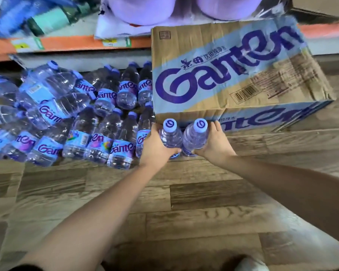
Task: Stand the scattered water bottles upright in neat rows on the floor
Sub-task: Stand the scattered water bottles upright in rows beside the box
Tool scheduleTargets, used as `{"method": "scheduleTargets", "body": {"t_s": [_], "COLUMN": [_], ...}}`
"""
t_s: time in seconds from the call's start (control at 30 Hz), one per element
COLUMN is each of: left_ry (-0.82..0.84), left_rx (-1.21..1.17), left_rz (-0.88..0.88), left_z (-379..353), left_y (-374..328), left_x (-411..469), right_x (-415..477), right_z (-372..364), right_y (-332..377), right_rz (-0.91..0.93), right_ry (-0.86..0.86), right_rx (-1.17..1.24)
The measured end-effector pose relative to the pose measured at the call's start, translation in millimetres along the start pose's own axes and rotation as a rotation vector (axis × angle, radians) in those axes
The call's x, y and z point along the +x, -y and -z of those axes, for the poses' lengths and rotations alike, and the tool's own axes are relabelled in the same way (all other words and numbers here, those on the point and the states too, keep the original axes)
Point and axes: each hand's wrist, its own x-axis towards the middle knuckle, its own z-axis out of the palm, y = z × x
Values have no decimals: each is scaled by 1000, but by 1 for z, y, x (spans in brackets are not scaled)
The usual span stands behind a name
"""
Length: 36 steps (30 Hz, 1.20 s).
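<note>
left hand (pixel 155 145): wrapped round one clear plastic purple-capped water bottle (pixel 170 134), mid-frame, upright
right hand (pixel 215 141): holding second upright bottle (pixel 195 135), touching the first
handling: full, heavyish, slick, thin walls; grip mid-body
pile of fallen bottles (pixel 67 118): left of frame

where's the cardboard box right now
In the head view the cardboard box sits on the floor at upper right, beside the bottle pile and just behind the two held bottles.

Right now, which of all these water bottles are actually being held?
Only the two upright bottles in front of the cardboard box: left hand grips one, right hand the other. The rest lie piled.
</note>
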Motion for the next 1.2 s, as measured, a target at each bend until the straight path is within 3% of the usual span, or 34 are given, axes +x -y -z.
{"method": "scheduleTargets", "body": {"t_s": [0.27, 0.43, 0.6, 0.7, 0.9, 1.07, 1.2], "left_ry": [79, 302, 532, 493, 406, 323, 266], "left_rx": [-34, -3, 175, 245, 407, 514, 740], "left_rz": [32, 226, 114, 34, -80, -83, -139], "left_z": [7, 31, 78, 126, 215, 253, 259], "left_y": [4, -8, -23, -29, -21, -27, -33], "left_x": [-4, -5, 13, 39, 99, 151, 177], "right_x": [-7, -29, -43, -17, 69, 131, 173], "right_z": [1, 43, 91, 111, 94, 63, 54], "right_y": [11, 56, 119, 168, 247, 259, 247], "right_rz": [-96, -235, -112, -38, 29, 66, 35], "right_ry": [68, 3, -216, -253, -59, 104, 193], "right_rx": [-6, -53, -141, -189, -212, -235, -285]}}
